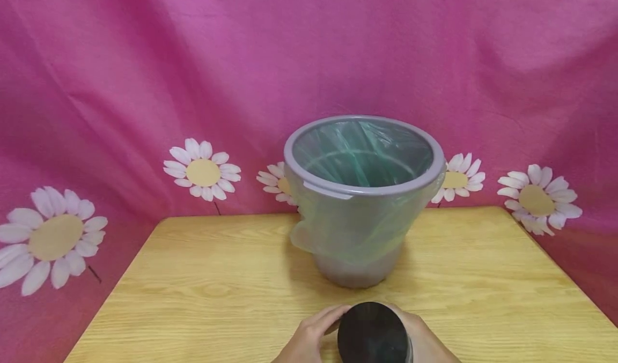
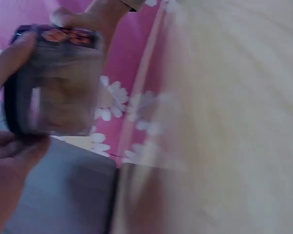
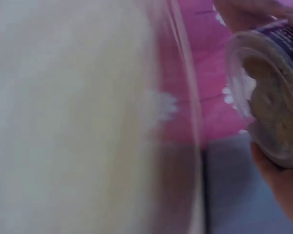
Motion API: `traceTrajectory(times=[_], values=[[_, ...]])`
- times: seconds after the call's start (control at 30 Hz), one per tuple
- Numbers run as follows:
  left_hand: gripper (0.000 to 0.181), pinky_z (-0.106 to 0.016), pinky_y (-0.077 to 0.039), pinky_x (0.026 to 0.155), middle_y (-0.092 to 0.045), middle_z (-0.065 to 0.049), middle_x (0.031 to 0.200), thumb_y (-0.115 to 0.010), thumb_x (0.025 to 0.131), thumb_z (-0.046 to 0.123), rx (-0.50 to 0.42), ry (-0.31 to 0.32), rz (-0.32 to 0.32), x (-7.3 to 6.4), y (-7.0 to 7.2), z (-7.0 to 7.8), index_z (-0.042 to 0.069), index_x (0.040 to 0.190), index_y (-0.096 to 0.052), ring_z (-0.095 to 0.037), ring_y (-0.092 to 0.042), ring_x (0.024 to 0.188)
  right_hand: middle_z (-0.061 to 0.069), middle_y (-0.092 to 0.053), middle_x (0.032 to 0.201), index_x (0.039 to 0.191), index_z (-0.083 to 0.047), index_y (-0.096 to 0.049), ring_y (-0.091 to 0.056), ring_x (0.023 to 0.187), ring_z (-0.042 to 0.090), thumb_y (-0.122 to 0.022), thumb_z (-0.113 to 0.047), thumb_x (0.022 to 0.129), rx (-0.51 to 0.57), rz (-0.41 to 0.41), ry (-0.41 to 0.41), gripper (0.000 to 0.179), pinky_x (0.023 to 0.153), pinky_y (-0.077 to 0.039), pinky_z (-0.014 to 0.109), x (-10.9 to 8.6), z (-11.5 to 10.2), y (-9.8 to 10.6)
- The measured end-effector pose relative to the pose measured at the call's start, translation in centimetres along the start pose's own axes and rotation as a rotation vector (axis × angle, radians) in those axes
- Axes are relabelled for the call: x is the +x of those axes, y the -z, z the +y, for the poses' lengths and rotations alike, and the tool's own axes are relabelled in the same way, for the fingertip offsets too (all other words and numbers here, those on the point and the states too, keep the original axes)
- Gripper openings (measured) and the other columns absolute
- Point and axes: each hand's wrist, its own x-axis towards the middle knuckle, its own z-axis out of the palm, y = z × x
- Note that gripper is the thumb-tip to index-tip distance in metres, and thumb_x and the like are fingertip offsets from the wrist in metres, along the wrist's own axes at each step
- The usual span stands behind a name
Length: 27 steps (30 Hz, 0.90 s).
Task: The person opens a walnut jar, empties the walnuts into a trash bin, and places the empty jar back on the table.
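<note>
Jar (image 2: 71, 97): sat low centre of the head frame, right between my left grip (image 1: 311, 333) and right grip (image 1: 420, 333), neither one nearer!
Left grip: curled round its left side.
Right grip: clasped the right.
Axis: black lid (image 1: 372, 333) faced the head camera.
Bin (image 1: 357, 273): stood on the bench (image 1: 207, 282), just up-frame.

Counting 2 hands (image 1: 306, 335) (image 1: 425, 339), 1 jar (image 2: 71, 92), 1 blk lid (image 1: 373, 333), 1 bin (image 1: 354, 274), 1 bag (image 1: 372, 229), 1 tbl (image 1: 207, 282), 1 cloth (image 1: 309, 57), & spotting 5 daisies (image 1: 203, 172), head cam!
</note>
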Motion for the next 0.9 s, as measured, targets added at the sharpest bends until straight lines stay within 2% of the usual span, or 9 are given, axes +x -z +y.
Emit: traceTrajectory(times=[0.13,0.2,0.27,0.33,0.4,0.5,0.63,0.8,0.9], values=[[0.09,-0.029,-0.045,0.096,-0.049,-0.024,0.133,-0.087,0.063,-0.002,-0.115,0.133,-0.034,0.3,0.5,0.4,-0.011,0.139,-0.038,-0.023,-0.049,0.126,-0.004,-0.056,0.131,0.141,-0.016,-0.044,-0.057,0.113,0.013,-0.086,-0.033,0.069,-0.231,-0.032,-0.099,0.086,0.093,-0.046,0.028,1.1,-1.3,0.9],[0.091,-0.029,-0.044,0.097,-0.048,-0.024,0.134,-0.087,0.064,-0.003,-0.137,0.162,-0.041,0.5,0.7,0.6,-0.009,0.14,-0.037,-0.022,-0.048,0.127,-0.008,-0.054,0.131,0.141,-0.023,-0.043,-0.056,0.113,0.011,-0.085,-0.041,0.068,-0.263,-0.063,-0.186,0.087,0.093,-0.046,0.028,1.8,-2.4,1.2],[0.095,-0.029,-0.044,0.098,-0.046,-0.023,0.136,-0.087,0.064,0.0,-0.1,0.138,-0.044,0.8,0.9,0.8,-0.007,0.142,-0.035,-0.021,-0.047,0.128,-0.011,-0.053,0.132,0.141,-0.029,-0.042,-0.055,0.112,0.01,-0.084,-0.045,0.068,-0.228,-0.1,-0.286,0.087,0.094,-0.046,0.029,2.4,-3.3,1.4],[0.096,-0.03,-0.044,0.099,-0.044,-0.022,0.138,-0.088,0.065,0.008,0.039,0.055,-0.054,1.2,1.0,1.0,-0.005,0.144,-0.034,-0.021,-0.046,0.128,-0.014,-0.054,0.129,0.139,-0.033,-0.041,-0.055,0.109,0.008,-0.084,-0.047,0.067,-0.225,-0.117,-0.364,0.085,0.093,-0.047,0.029,2.8,-4.1,1.7],[0.095,-0.03,-0.042,0.101,-0.04,-0.018,0.142,-0.087,0.07,0.018,0.189,-0.007,-0.08,1.6,1.1,1.5,0.001,0.146,-0.032,-0.02,-0.045,0.129,-0.015,-0.054,0.127,0.138,-0.033,-0.041,-0.055,0.107,0.008,-0.082,-0.05,0.068,-0.286,-0.131,-0.356,0.083,0.091,-0.048,0.03,2.9,-4.5,1.9],[0.087,-0.031,-0.041,0.102,-0.031,-0.006,0.151,-0.077,0.082,0.035,0.337,-0.026,-0.153,2.3,1.4,2.7,0.014,0.151,-0.029,-0.016,-0.038,0.134,-0.018,-0.054,0.127,0.137,-0.036,-0.041,-0.054,0.106,0.005,-0.081,-0.056,0.067,-0.387,-0.117,-0.339,0.083,0.09,-0.049,0.031,3.0,-5.0,2.2],[0.08,-0.029,-0.038,0.105,-0.021,0.003,0.156,-0.071,0.087,0.038,0.354,-0.002,-0.226,3.0,1.9,3.9,0.025,0.152,-0.026,-0.013,-0.03,0.138,-0.018,-0.055,0.126,0.137,-0.04,-0.042,-0.054,0.106,0.004,-0.081,-0.058,0.065,-0.384,-0.115,-0.391,0.084,0.089,-0.049,0.031,3.4,-5.9,2.5],[0.08,-0.027,-0.031,0.109,-0.02,-0.001,0.156,-0.073,0.085,0.035,0.384,-0.119,-0.242,3.9,2.1,4.2,0.022,0.152,-0.03,-0.015,-0.025,0.14,-0.018,-0.055,0.119,0.133,-0.042,-0.042,-0.053,0.1,0.005,-0.078,-0.062,0.065,-0.477,-0.13,-0.475,0.08,0.081,-0.051,0.032,3.9,-7.2,2.8],[0.08,-0.027,-0.031,0.109,-0.021,-0.001,0.155,-0.076,0.083,0.037,0.393,-0.148,-0.221,4.3,2.2,4.3,0.023,0.15,-0.034,-0.016,-0.024,0.14,-0.022,-0.053,0.118,0.131,-0.044,-0.042,-0.052,0.099,0.002,-0.076,-0.069,0.062,-0.582,-0.099,-0.436,0.081,0.08,-0.052,0.034,4.1,-7.8,3.0]])
